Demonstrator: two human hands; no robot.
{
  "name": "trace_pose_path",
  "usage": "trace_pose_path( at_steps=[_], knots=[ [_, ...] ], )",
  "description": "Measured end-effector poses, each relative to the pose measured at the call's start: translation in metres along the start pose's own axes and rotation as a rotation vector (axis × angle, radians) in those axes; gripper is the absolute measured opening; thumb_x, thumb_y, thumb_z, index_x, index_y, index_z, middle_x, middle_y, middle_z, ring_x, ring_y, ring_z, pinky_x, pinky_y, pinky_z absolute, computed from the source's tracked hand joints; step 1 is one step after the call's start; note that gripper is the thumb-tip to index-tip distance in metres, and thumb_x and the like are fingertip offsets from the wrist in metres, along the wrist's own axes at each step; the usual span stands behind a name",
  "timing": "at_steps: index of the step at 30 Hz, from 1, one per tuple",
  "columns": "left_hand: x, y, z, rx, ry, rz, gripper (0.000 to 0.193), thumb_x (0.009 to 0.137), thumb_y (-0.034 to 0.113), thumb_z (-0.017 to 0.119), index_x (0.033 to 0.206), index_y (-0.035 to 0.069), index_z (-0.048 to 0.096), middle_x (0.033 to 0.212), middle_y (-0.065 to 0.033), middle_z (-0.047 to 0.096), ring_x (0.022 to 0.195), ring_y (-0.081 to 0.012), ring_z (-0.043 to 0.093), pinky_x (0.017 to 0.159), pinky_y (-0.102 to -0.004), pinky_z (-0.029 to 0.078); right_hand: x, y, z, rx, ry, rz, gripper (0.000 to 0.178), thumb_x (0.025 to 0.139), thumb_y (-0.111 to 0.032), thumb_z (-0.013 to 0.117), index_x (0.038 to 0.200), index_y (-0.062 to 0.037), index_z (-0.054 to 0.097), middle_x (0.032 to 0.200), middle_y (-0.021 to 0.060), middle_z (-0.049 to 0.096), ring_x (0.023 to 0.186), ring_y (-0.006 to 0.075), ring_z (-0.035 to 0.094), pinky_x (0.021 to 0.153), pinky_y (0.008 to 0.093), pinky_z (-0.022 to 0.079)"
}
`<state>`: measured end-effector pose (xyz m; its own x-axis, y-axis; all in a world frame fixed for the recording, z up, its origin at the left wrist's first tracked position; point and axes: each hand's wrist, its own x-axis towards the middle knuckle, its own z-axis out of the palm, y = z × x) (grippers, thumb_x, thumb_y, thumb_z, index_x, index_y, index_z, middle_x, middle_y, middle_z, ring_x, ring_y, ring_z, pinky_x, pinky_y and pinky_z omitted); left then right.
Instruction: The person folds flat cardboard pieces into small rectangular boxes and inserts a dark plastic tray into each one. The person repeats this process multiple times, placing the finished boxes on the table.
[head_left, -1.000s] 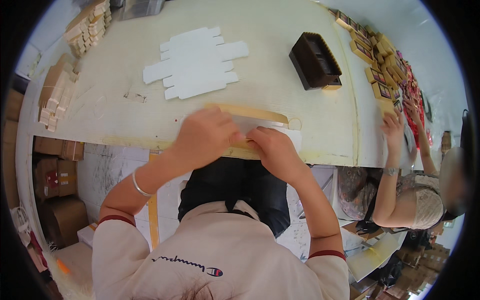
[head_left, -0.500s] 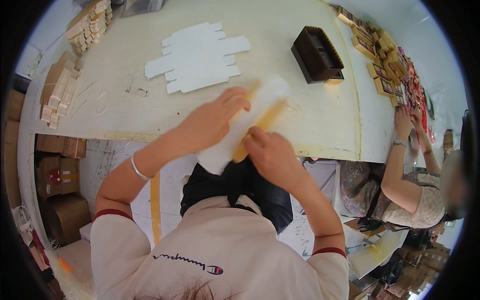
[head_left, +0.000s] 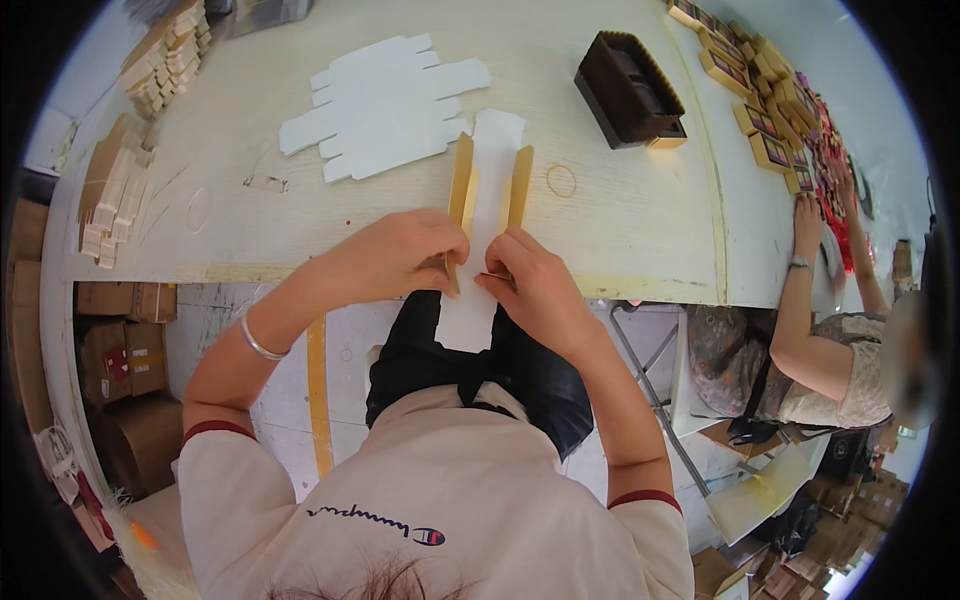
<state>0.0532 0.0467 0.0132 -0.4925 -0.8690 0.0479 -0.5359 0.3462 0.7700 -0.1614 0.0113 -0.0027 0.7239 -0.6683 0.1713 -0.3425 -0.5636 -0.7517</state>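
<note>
A partly folded carton blank (head_left: 486,215), white inside and gold outside, lies at the table's front edge, its near flap hanging over my lap. Its two long sides stand up. My left hand (head_left: 425,250) pinches the near end of the left gold side. On the other side, my right hand (head_left: 525,272) grips the near end of the right gold side, thumb pointing inward. Just beyond, flat white carton blanks (head_left: 380,105) lie on the table, seemingly in a stack.
A dark brown stack of plastic trays (head_left: 628,90) stands far right, near a rubber band (head_left: 561,181). Bundled flat blanks (head_left: 115,190) line the left edge. At the right, a co-worker's hand (head_left: 808,228) is beside many small gold boxes (head_left: 770,152).
The blurred carton blank has straightened to point away from me, and its sides now stand up. Both hands have lowered slightly at its near end. A rubber band has come into view.
</note>
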Motion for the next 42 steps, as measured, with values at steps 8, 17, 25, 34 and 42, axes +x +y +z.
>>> trace_pose_path(
  at_steps=[8, 17, 25, 34, 42],
  knots=[
    [0.0, 0.005, 0.039, 0.284, 0.335, 0.15, 0.017, 0.073, 0.006, 0.072, 0.085, 0.007, 0.061, 0.086, -0.0038, 0.061, 0.08, -0.0253, 0.054, 0.069, -0.0332, 0.048, 0.001, -0.013, 0.013, -0.106, 0.019, 0.096, 0.023, 0.077, 0.012, 0.052, 0.095, 0.001, 0.042, 0.088, 0.021, 0.051, 0.082, 0.0408, 0.055, 0.068, 0.0467, 0.045],
    [-0.006, -0.013, 0.051, 0.293, 0.464, 0.212, 0.01, 0.076, 0.003, 0.068, 0.086, 0.006, 0.066, 0.085, -0.0035, 0.058, 0.076, -0.0232, 0.052, 0.066, -0.0319, 0.047, -0.02, -0.012, -0.005, 0.124, -0.076, -0.054, 0.045, 0.073, 0.011, 0.056, 0.116, 0.0029, 0.048, 0.119, 0.0209, 0.055, 0.101, 0.0407, 0.055, 0.082, 0.0393, 0.048],
    [-0.004, -0.004, 0.039, 0.058, 0.323, 0.101, 0.016, 0.088, 0.016, 0.059, 0.096, 0.003, 0.066, 0.09, -0.0076, 0.059, 0.081, -0.0264, 0.052, 0.074, -0.033, 0.045, -0.028, 0.018, 0.022, -0.094, 0.296, -0.34, 0.029, 0.069, 0.007, 0.068, 0.096, -0.0003, 0.061, 0.109, 0.0157, 0.06, 0.087, 0.0312, 0.06, 0.074, 0.037, 0.05],
    [-0.004, -0.002, 0.039, -0.224, 0.413, -0.091, 0.026, 0.09, 0.01, 0.058, 0.115, 0.005, 0.051, 0.096, -0.0128, 0.056, 0.069, -0.0268, 0.054, 0.063, -0.0336, 0.046, -0.014, 0.001, 0.029, 0.502, 0.426, 0.115, 0.016, 0.082, 0.008, 0.064, 0.095, 0.0013, 0.059, 0.102, 0.0136, 0.056, 0.067, 0.0197, 0.056, 0.059, 0.0294, 0.048],
    [0.004, 0.019, 0.056, 0.29, 0.538, -0.073, 0.019, 0.086, 0.002, 0.058, 0.104, 0.007, 0.053, 0.106, -0.0124, 0.054, 0.076, -0.0294, 0.06, 0.063, -0.0369, 0.05, -0.014, 0.005, 0.025, -0.225, 0.326, -0.153, 0.03, 0.072, 0.008, 0.064, 0.101, 0.0008, 0.061, 0.108, 0.0142, 0.052, 0.073, 0.0257, 0.057, 0.066, 0.0357, 0.049]
  ],
)
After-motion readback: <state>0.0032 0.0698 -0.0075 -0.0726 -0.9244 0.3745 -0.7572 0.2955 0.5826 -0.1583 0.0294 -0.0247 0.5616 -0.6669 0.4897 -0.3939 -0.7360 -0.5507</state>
